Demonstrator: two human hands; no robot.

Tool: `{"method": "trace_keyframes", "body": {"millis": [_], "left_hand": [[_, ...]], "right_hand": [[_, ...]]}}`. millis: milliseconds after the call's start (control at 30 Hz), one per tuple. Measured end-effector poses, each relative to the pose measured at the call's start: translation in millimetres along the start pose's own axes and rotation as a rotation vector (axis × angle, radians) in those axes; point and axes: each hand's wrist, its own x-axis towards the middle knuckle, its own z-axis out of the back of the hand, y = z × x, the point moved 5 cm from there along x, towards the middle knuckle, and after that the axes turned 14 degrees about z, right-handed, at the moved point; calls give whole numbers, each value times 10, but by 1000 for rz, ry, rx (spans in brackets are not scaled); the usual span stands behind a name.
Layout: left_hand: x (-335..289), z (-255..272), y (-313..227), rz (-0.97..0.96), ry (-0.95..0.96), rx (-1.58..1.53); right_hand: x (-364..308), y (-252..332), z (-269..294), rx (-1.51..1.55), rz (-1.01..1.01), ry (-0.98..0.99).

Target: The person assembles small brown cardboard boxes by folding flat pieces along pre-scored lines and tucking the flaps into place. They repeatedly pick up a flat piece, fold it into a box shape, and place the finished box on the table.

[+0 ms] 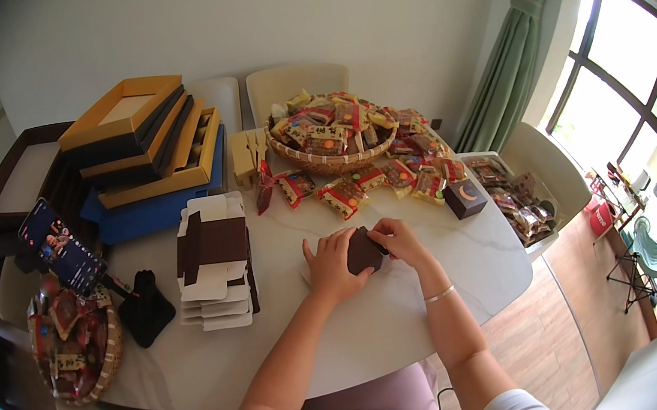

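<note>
Both hands — left hand, right hand — grip small brown box.

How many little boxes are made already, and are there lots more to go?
One finished dark box stands near the wrapped cakes. The left hand and right hand are folding a second brown box between them. A tall stack of flat box blanks waits, so nearly everything is left.

White short sleeves, bare forearms, thin bracelet (silvery) on the right wrist.
</note>
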Motion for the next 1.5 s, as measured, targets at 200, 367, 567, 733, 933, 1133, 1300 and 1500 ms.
{"method": "trace_keyframes", "body": {"millis": [200, 367, 567, 733, 933, 1133, 1300, 1500], "left_hand": [[0, -13, 68, -11, -18, 10], [-1, -11, 39, 2, -28, 73], [19, 38, 88, 106, -95, 106], [40, 18, 133, 119, -126, 92], [35, 18, 127, 112, -131, 95], [40, 0, 135, 114, -134, 91], [37, -12, 129, 104, -147, 91], [35, -20, 114, 89, -164, 96]], "right_hand": [[-104, 204, 89, 131, -90, 182], [-122, 138, 210, 256, -167, 108], [-38, 83, 216, 356, -18, 16], [20, 8, 127, 217, 66, -38], [50, -111, 131, 166, 72, -137], [20, -47, 159, -143, 40, -107], [21, -16, 153, -278, 154, -106], [41, -67, 166, -294, 296, -118]]}}
